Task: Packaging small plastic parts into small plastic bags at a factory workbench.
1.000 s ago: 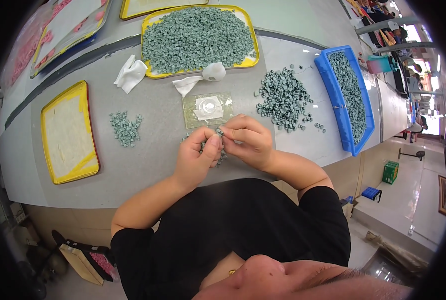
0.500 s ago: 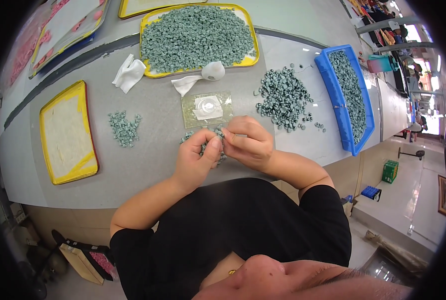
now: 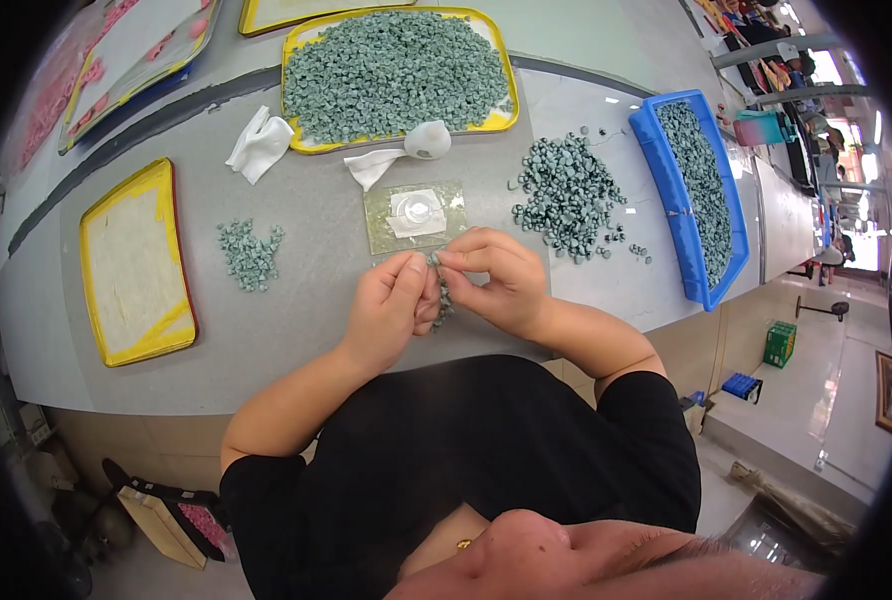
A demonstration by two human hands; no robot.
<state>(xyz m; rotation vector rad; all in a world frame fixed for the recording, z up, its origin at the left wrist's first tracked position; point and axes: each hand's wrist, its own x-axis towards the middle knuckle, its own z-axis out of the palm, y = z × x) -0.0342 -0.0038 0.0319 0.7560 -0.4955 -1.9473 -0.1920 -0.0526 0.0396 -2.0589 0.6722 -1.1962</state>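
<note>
My left hand (image 3: 391, 305) is curled, with thumb and forefinger pressed together at a small grey-green piece (image 3: 433, 260). Thumb and fingertips of my right hand (image 3: 504, 285) meet the same piece from the other side. Below and between my hands, a few more grey-green pieces (image 3: 445, 308) show on the table; my fingers hide the others. Just beyond my hands lies a flat greenish pad (image 3: 378, 232) with a white sheet and a clear round part (image 3: 418, 212) on it.
Loose grey-green pieces form a small heap (image 3: 250, 256) at left and a larger, darker heap (image 3: 568, 195) at right. Around stand a yellow-rimmed tray (image 3: 188, 290), a heaped yellow tray (image 3: 511, 105) and a blue bin (image 3: 672, 200). White cloths (image 3: 262, 145) lie behind.
My left hand has turned slightly, and its thumb has moved up beside the forefinger. The fingertips of both hands have shifted a little farther from me.
</note>
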